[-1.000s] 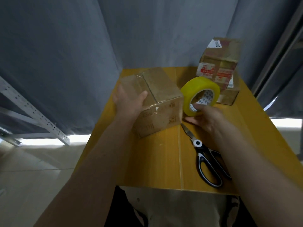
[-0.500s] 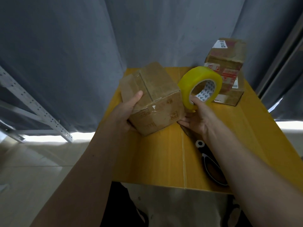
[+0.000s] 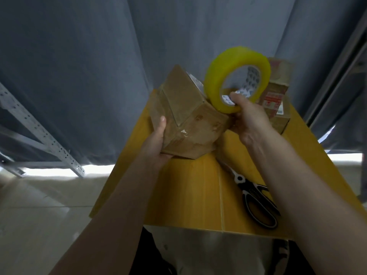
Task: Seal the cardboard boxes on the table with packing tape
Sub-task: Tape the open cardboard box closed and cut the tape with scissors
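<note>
A brown cardboard box [image 3: 186, 116] is tilted up off the yellow table [image 3: 190, 195]. My left hand [image 3: 158, 139] holds it from the left and below, thumb lying along its side. My right hand [image 3: 250, 120] grips a yellow roll of packing tape [image 3: 236, 76] by its lower rim, thumb through the core, and holds it upright just right of and above the box. Two more taped cardboard boxes [image 3: 278, 96] are stacked at the table's far right, partly hidden behind the roll and my right hand.
Black-handled scissors [image 3: 256, 197] lie on the table under my right forearm, blades pointing toward the box. Grey curtains [image 3: 99, 56] hang behind the table. A perforated metal rack frame [image 3: 39, 133] stands at the left on a pale floor.
Both hands have risen. The tape roll was lifted from the table to above the box. The box has been tipped up and raised off the tabletop.
</note>
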`<move>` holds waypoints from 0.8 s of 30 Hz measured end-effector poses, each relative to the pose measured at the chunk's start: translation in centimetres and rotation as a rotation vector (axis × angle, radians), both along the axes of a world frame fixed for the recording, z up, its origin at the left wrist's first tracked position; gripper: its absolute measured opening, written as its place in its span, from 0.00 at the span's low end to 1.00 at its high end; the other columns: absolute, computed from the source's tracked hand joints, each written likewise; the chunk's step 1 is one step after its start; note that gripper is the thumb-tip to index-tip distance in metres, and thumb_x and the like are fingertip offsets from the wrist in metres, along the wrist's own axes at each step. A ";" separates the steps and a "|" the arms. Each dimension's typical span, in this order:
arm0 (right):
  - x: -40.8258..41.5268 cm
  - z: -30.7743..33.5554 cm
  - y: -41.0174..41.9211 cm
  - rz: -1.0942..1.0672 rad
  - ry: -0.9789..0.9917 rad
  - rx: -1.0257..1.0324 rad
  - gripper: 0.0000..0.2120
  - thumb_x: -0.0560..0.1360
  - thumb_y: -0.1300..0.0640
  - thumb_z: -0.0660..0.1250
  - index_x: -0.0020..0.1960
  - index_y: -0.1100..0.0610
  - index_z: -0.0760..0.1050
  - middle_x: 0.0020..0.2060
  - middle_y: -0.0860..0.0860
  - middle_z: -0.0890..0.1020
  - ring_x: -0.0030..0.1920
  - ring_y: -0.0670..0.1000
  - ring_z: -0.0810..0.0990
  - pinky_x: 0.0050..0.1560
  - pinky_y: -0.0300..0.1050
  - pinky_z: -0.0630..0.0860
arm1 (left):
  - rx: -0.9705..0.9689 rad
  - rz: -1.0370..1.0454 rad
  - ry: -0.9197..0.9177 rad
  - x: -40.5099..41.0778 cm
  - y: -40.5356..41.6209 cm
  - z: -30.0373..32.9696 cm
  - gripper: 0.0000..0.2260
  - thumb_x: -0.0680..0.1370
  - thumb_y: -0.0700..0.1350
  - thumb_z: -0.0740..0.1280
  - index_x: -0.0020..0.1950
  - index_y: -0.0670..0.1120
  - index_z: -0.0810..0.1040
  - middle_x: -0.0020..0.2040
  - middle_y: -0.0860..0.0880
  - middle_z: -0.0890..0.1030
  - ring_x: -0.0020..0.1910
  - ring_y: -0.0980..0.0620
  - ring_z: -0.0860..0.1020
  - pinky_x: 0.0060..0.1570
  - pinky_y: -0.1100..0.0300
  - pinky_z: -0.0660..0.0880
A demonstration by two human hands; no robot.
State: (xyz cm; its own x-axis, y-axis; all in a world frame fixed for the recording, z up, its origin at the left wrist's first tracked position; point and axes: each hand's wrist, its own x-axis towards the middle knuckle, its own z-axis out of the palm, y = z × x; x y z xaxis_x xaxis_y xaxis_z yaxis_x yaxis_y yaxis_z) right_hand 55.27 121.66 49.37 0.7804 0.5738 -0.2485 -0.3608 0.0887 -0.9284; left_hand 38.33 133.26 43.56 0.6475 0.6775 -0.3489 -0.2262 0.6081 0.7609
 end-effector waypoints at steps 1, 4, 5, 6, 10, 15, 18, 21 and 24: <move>0.0 0.7 0.0 -0.024 -0.077 0.002 0.12 0.73 0.52 0.72 0.55 0.54 0.77 0.49 0.52 0.83 0.50 0.53 0.82 0.48 0.48 0.81 | -0.039 0.020 -0.018 0.4 -0.3 -0.2 0.25 0.77 0.59 0.64 0.67 0.43 0.75 0.59 0.41 0.81 0.57 0.43 0.81 0.62 0.44 0.74; -0.6 2.0 0.0 -0.036 -0.253 -0.015 0.04 0.74 0.55 0.71 0.47 0.51 0.78 0.46 0.49 0.84 0.49 0.52 0.83 0.48 0.48 0.80 | -0.065 0.077 0.068 1.4 -1.2 -1.1 0.22 0.78 0.57 0.64 0.62 0.41 0.78 0.53 0.41 0.84 0.51 0.44 0.83 0.53 0.45 0.79; -0.8 2.1 0.0 -0.033 -0.294 -0.033 0.04 0.74 0.55 0.71 0.49 0.52 0.79 0.45 0.48 0.83 0.48 0.51 0.82 0.50 0.50 0.80 | -0.034 0.097 0.151 1.6 -1.4 -1.3 0.21 0.78 0.57 0.64 0.60 0.41 0.78 0.52 0.41 0.84 0.50 0.44 0.84 0.53 0.45 0.80; -1.1 2.1 0.1 -0.031 -0.332 -0.054 0.04 0.74 0.55 0.70 0.49 0.52 0.79 0.43 0.46 0.83 0.46 0.49 0.82 0.52 0.51 0.80 | 0.034 0.120 0.266 1.7 -1.6 -1.4 0.20 0.79 0.57 0.64 0.59 0.41 0.79 0.52 0.42 0.84 0.51 0.44 0.83 0.54 0.46 0.79; -2.0 2.0 0.7 -0.011 -0.458 -0.104 0.01 0.75 0.54 0.69 0.47 0.50 0.78 0.45 0.46 0.83 0.49 0.51 0.81 0.56 0.55 0.78 | 0.484 0.291 0.614 1.3 -1.4 -0.2 0.21 0.80 0.45 0.64 0.72 0.45 0.68 0.69 0.45 0.73 0.66 0.46 0.73 0.62 0.57 0.69; -3.5 2.1 1.7 0.074 -0.618 -0.166 0.07 0.72 0.53 0.71 0.50 0.51 0.80 0.50 0.52 0.84 0.52 0.54 0.81 0.57 0.57 0.77 | 1.104 0.159 0.144 0.1 -3.0 3.1 0.34 0.66 0.36 0.68 0.72 0.45 0.64 0.63 0.51 0.75 0.63 0.56 0.75 0.61 0.59 0.75; -3.9 1.9 2.2 0.081 -0.718 -0.247 0.16 0.73 0.47 0.70 0.58 0.53 0.80 0.57 0.56 0.81 0.59 0.57 0.78 0.60 0.55 0.75 | 1.121 0.134 0.201 -0.1 -2.7 3.3 0.39 0.65 0.48 0.77 0.72 0.49 0.63 0.65 0.54 0.75 0.65 0.59 0.74 0.63 0.58 0.73; -3.8 2.2 2.2 0.057 -0.871 -0.342 0.18 0.75 0.42 0.65 0.56 0.53 0.80 0.53 0.55 0.82 0.56 0.58 0.79 0.56 0.51 0.76 | 1.178 0.197 0.367 0.1 -1.5 2.7 0.43 0.62 0.54 0.80 0.73 0.49 0.65 0.67 0.50 0.73 0.68 0.52 0.71 0.67 0.51 0.70; -3.4 2.7 1.9 0.058 -0.949 -0.362 0.17 0.75 0.40 0.62 0.47 0.54 0.80 0.44 0.55 0.83 0.48 0.60 0.80 0.47 0.50 0.76 | 1.319 0.241 0.449 0.5 -1.4 1.9 0.38 0.65 0.56 0.79 0.70 0.50 0.67 0.64 0.56 0.69 0.69 0.52 0.65 0.68 0.58 0.64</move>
State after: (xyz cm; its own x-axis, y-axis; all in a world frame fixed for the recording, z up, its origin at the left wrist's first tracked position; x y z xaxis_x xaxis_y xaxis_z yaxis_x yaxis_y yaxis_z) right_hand 51.82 123.57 52.10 0.7187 0.6306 0.2930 0.5445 -0.2483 -0.8012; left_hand 38.85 131.85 45.49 0.4757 0.7399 0.4756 0.1892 -0.6141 0.7662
